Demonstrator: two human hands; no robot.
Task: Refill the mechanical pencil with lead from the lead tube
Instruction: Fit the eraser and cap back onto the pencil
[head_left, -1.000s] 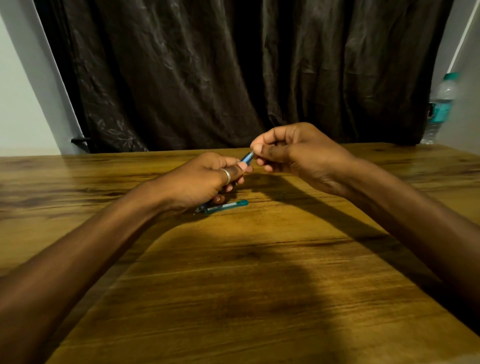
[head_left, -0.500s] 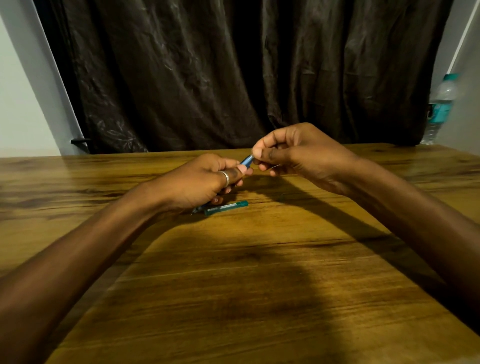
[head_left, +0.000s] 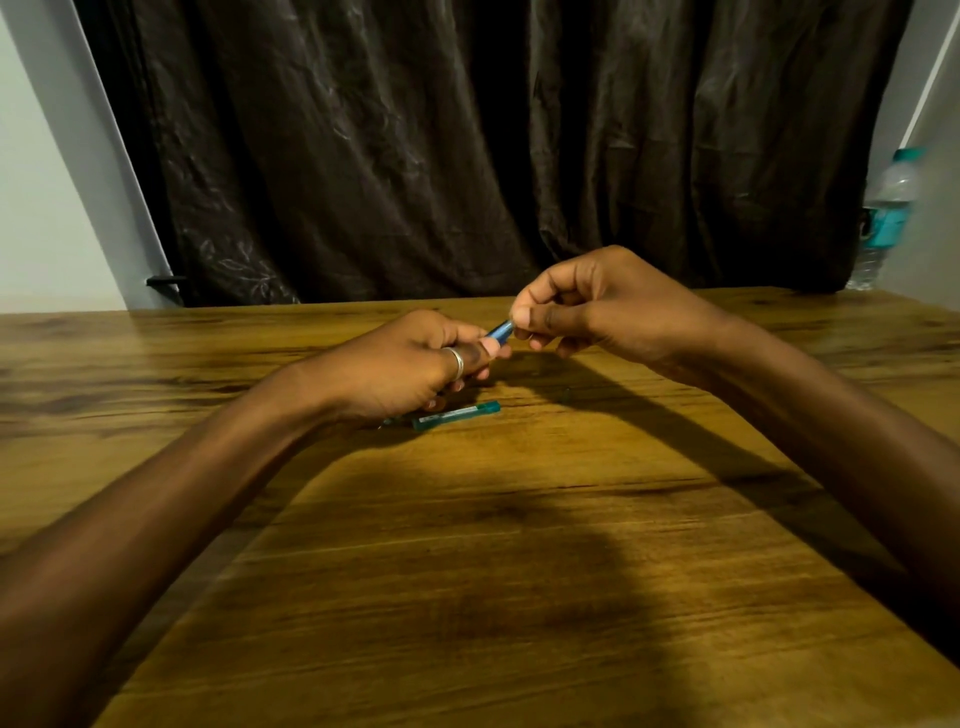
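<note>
The wooden table (head_left: 519, 597) is bearing the teal lead tube (head_left: 457, 416), lying just below the left hand (head_left: 410, 366), which is gripping the blue pencil (head_left: 500, 331) steady while right hand (head_left: 597, 306) fingertips are pinching its upper end (probably the cap).

The pencil (head_left: 500, 330) shows blue. The lead tube (head_left: 457, 416) is teal with a pale label. The table (head_left: 467, 571) is honey-brown with dark grain streaks. At 12 o'clock the curtain (head_left: 467, 145) is dark brown, faintly leaf-patterned. At 2 o'clock, the clear bottle (head_left: 885, 218) has a teal label and cap.
</note>
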